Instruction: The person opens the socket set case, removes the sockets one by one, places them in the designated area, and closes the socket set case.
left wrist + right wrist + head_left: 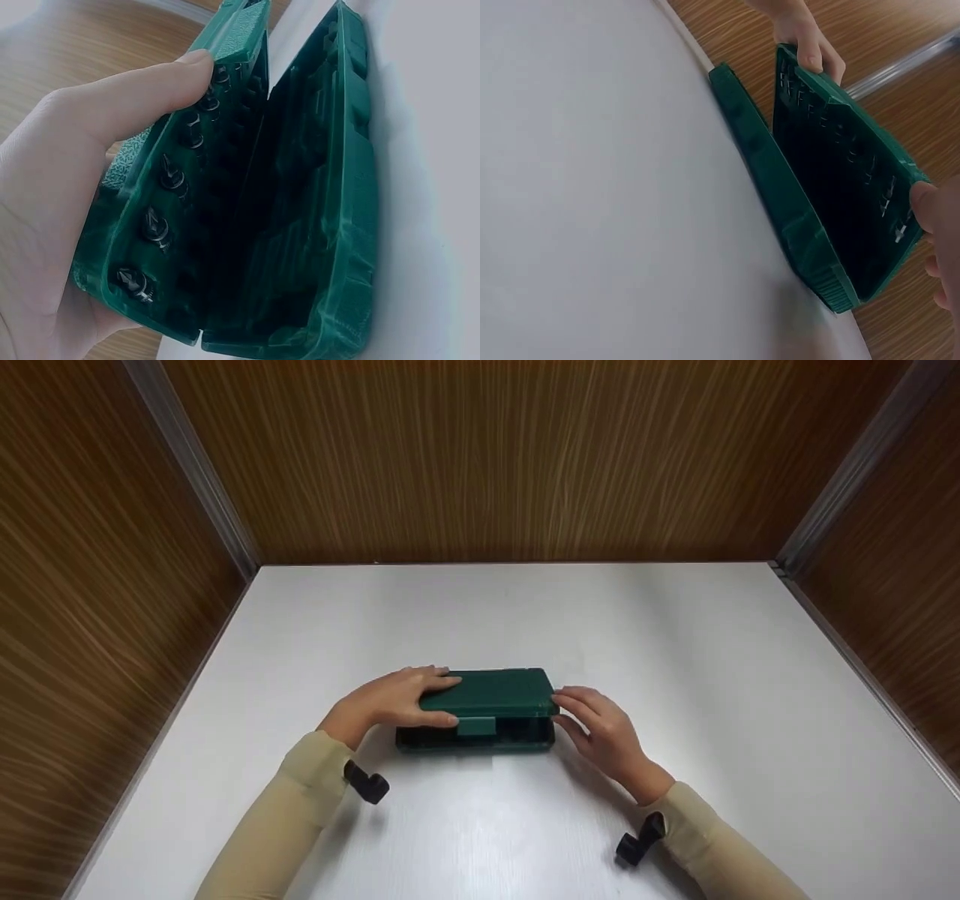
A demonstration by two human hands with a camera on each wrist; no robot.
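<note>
The green case (480, 709) sits on the white counter (675, 660), near the front middle, with its lid part way up. The left hand (397, 701) grips the lid's left end and the right hand (600, 731) pinches its right end. Next, I think, comes an even lift on both ends. Screwdriver bits (154, 225) line the lid, but the dark bottom half — maybe empty — is hard to see.

The head view looks forward and down over the surface (675, 675); both wrist views sit close, sharing the half-open green case (480, 709) from 9 and 3 o'clock.
</note>
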